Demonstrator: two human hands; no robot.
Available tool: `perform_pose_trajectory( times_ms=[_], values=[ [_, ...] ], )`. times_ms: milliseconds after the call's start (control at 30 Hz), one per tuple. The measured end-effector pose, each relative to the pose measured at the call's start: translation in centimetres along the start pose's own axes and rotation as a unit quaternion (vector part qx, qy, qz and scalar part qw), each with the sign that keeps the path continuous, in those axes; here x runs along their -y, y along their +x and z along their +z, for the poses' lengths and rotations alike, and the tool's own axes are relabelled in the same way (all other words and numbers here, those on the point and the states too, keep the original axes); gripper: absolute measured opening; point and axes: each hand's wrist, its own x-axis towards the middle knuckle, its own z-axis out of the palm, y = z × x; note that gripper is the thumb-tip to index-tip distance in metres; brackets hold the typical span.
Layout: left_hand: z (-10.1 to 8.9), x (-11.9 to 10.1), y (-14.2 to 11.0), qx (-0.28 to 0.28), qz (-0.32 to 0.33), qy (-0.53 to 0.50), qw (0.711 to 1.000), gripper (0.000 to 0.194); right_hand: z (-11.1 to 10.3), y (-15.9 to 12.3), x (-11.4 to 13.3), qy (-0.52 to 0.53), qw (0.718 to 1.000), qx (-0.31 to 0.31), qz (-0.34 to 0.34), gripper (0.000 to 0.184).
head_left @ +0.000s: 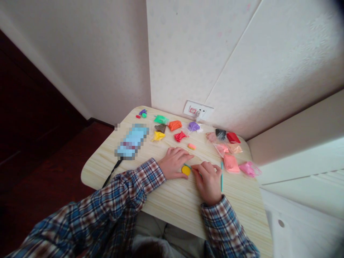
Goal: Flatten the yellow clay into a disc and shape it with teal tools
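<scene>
A flat yellow clay disc (186, 170) lies on the pale wood-grain table (166, 197) in front of me. My left hand (174, 163) rests beside it on the left, fingers stretched out above the disc and thumb along its lower edge. In a pinch, my right hand (208, 179) holds a thin teal clay tool (187, 166), whose end is at the disc's upper right edge. Its grip hides part of the tool. Another teal stick (221, 179) lies just right of that hand. Beyond my fingers sits a small pink-and-yellow piece (191, 146).
Bags of coloured clay, among them yellow (158, 136), purple (194, 126) and salmon (231, 163), line the table's far and right sides. A pixelated phone-like device (132, 141) with a black cord is at left. Small clay fruit shapes (142, 112) stand in the far left corner.
</scene>
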Motion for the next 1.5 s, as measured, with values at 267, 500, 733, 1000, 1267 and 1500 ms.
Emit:
perform_pose_trajectory(
  times_ms=[267,500,733,1000,1267,1500],
  values=[
    [0.0,0.1,-0.5,0.002,-0.020,0.001,1.000,0.073,0.2,-0.2,-0.2,-0.003,1.000,-0.004,0.005,0.017],
    [0.1,-0.1,-0.3,0.004,-0.007,0.000,1.000,0.072,-0.1,-0.2,-0.1,-0.002,1.000,-0.018,0.009,0.018],
    [0.4,-0.1,-0.1,-0.003,-0.007,0.000,1.000,0.068,0.1,0.1,0.4,-0.004,1.000,0.005,0.000,0.017],
    [-0.2,0.2,-0.7,0.001,-0.017,-0.002,1.000,0.077,-0.2,-0.5,-0.3,-0.012,0.999,-0.019,0.031,0.018],
    [0.0,-0.2,-0.1,0.001,-0.011,0.000,1.000,0.074,0.3,0.0,0.2,-0.016,0.998,-0.032,0.045,0.017],
    [0.0,0.1,-0.6,-0.003,-0.017,-0.007,1.000,0.072,0.1,-0.7,-1.5,-0.045,0.986,-0.094,0.129,0.020]
  ],
)
